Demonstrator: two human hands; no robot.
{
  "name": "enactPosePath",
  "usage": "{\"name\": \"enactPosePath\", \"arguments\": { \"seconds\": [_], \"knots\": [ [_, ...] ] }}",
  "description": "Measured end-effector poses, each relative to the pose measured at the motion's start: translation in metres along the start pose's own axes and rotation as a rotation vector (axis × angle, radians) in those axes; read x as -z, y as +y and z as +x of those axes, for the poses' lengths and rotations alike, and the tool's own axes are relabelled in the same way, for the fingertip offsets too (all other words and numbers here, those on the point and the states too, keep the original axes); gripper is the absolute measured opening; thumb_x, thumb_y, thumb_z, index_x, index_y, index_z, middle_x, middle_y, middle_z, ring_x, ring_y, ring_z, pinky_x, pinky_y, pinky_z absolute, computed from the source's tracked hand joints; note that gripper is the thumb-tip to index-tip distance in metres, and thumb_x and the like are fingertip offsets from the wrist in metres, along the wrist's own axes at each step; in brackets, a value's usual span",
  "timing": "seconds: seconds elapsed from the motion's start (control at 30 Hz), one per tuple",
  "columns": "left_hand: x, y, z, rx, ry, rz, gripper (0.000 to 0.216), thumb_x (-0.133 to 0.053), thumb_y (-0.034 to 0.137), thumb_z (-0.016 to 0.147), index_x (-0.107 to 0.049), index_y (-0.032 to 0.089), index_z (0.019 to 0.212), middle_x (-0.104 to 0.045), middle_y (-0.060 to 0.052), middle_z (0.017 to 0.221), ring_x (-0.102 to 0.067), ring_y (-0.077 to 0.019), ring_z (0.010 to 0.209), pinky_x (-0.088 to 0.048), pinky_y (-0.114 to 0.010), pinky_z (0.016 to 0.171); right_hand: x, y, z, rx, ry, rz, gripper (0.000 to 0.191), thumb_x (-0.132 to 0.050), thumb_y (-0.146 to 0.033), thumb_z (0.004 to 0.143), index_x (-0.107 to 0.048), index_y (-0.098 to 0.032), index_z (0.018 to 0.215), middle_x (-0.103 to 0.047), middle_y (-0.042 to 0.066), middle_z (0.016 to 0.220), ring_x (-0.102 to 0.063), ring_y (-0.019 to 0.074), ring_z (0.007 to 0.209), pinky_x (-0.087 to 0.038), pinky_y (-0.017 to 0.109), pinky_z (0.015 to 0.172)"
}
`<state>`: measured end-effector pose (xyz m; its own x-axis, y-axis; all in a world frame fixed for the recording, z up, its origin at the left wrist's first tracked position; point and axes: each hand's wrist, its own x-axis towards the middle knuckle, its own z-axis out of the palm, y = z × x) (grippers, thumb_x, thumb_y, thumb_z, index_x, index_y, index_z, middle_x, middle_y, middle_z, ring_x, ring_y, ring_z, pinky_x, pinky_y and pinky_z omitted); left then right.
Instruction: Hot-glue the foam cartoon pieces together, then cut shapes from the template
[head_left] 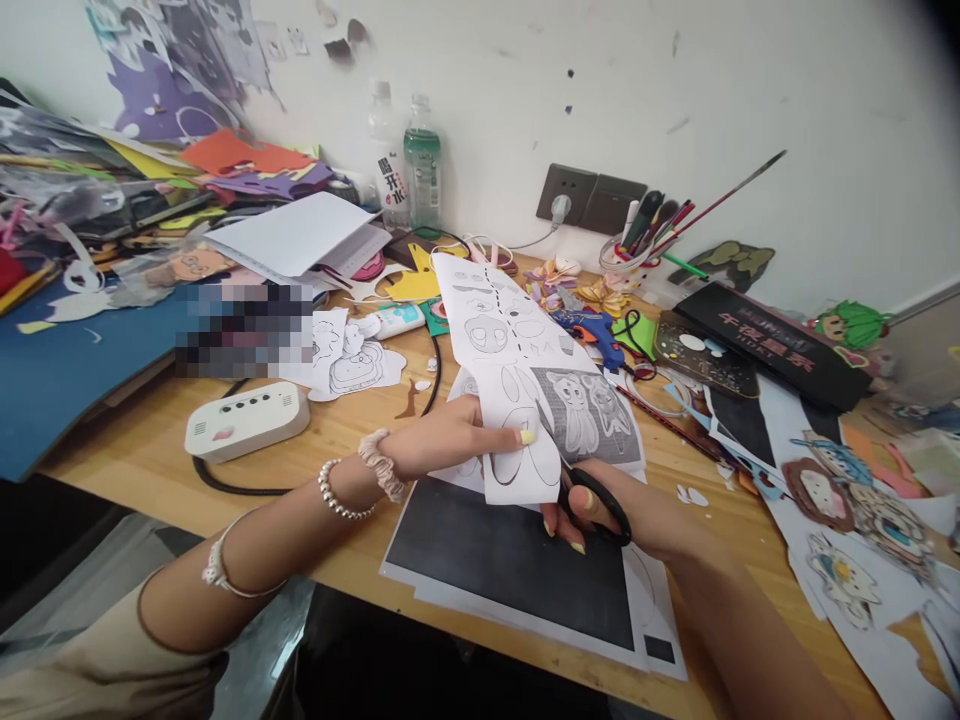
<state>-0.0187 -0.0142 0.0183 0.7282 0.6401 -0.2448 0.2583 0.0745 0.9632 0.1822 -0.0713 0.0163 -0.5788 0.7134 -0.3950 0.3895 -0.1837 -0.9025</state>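
Note:
My left hand (pixel 487 440) pinches a white sheet of paper (pixel 469 345) printed with line-drawn shapes, thumb on top near its lower end. The sheet is raised off the table and tilted away from me. Black-handled scissors (pixel 611 505) are in my right hand (pixel 592 500), thumb and fingers through the loops. Their blades meet the sheet's right edge beside my left thumb; the tips are hard to make out. Below lie stacked printed sheets with a large dark rectangle (pixel 510 560). A sheet with a grey picture of two cartoon figures (pixel 592 415) shows behind the scissors.
A white power strip (pixel 247 420) with a black cable sits left. Cut-out drawings (pixel 360 365) lie beyond it. Two bottles (pixel 424 165) stand by the wall. Blue glue gun (pixel 600 335), pen holder (pixel 630 250) and black box (pixel 772 335) are at right. Coloured scraps (pixel 247 150) pile up left.

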Motion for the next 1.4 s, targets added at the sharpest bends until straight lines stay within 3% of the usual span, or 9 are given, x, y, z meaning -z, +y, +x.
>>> {"name": "enactPosePath", "arguments": {
  "seconds": [0.63,1.4],
  "knots": [
    [0.000,0.002,0.003,0.068,-0.017,-0.112,0.024,-0.052,0.034,0.076,-0.062,0.013,0.080,-0.063,-0.003,0.074,-0.055,-0.0106,0.061,-0.043,-0.019,0.060,-0.013,0.001,0.003,0.076,0.057,0.107,0.064,-0.034,-0.072,0.070,-0.055,-0.012,0.069,-0.048,0.000,0.049,-0.041,0.0091,0.048,-0.026,0.022,0.048],
    [-0.003,0.001,0.002,0.024,-0.005,-0.154,0.019,-0.054,0.032,0.075,-0.061,0.015,0.075,-0.062,0.000,0.069,-0.055,-0.0106,0.062,-0.042,-0.019,0.061,-0.015,0.007,0.007,0.139,0.037,0.150,0.063,-0.033,-0.070,0.074,-0.056,-0.011,0.071,-0.051,0.002,0.052,-0.038,0.0083,0.047,-0.024,0.022,0.045]
  ]
}}
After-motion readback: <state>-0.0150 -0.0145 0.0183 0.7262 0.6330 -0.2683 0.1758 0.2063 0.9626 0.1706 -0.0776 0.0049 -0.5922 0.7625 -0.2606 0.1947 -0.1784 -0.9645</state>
